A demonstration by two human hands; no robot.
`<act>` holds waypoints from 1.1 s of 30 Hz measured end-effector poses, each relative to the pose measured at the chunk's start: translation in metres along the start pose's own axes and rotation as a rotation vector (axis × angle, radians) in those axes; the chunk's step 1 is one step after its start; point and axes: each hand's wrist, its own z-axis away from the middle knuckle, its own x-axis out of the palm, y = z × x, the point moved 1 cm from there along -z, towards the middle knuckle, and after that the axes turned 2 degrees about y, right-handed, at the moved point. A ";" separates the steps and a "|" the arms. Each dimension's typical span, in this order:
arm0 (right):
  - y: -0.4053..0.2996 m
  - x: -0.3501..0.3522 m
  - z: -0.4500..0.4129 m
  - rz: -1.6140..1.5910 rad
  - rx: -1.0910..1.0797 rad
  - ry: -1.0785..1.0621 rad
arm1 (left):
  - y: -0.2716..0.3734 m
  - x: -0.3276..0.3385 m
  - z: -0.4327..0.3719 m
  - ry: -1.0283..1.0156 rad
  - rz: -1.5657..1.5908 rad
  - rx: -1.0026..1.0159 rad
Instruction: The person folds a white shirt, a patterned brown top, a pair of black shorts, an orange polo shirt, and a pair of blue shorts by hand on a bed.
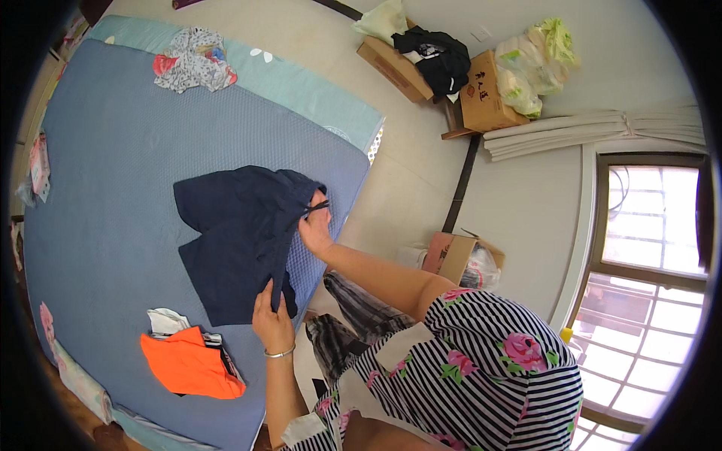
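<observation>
Navy blue shorts (237,237) lie spread on the blue quilted mattress cover (113,169), the legs pointing away from me and the waistband towards me. My left hand (273,321), with a silver bangle on its wrist, pinches one end of the waistband. At the other end my right hand (317,222) grips the waistband beside a dark drawstring (318,206); some of its fingers are hidden by the fabric. Left of the shorts sits a folded pile with a bright orange garment (189,361) on top. White cloth (167,321) shows at the pile's edge.
A crumpled patterned garment (194,62) lies at the bed's right side. Along the wall stand cardboard boxes (488,96), plastic bags (530,62) and black clothing (437,59). An open carton (451,256) is on the floor at my right, near the window (648,270).
</observation>
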 end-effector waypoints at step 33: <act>0.043 -0.087 -0.019 0.285 -0.292 -0.075 | -0.160 0.027 0.040 0.395 -0.277 -0.097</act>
